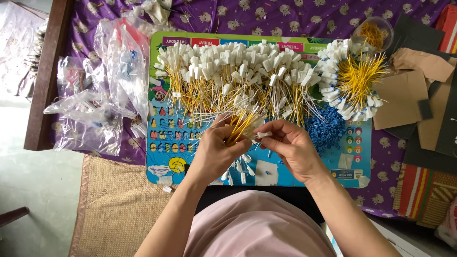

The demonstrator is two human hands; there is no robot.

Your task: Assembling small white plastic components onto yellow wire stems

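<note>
Your left hand (215, 151) is closed around a bundle of yellow wires (239, 126), thin stiff strands that fan upward out of your fist. Your right hand (291, 145) pinches a small white connector (263, 135) between thumb and fingertips, a blocky plastic piece held just beside the tips of the bundle, above the middle of the board. Under your hands lie a few loose white connectors (245, 167), scattered on a glossy colourful board (164, 143) printed with bright pictures and coloured bands along its top edge. Beyond your hands a broad heap of finished wires (228, 71) covers the board, each yellow strand capped with a white plastic end. To the right sits a ring-shaped bunch (354, 78), white ends outward and yellow strands meeting in the centre, and near it a mound of tiny blue pieces (326, 128). A purple patterned cloth (266, 16) lies beneath the board. Crinkled clear plastic bags (107, 95) rest to the left, flat brown cardboard pieces (404, 97) to the right, and a woven straw mat (116, 204) spreads below.
</note>
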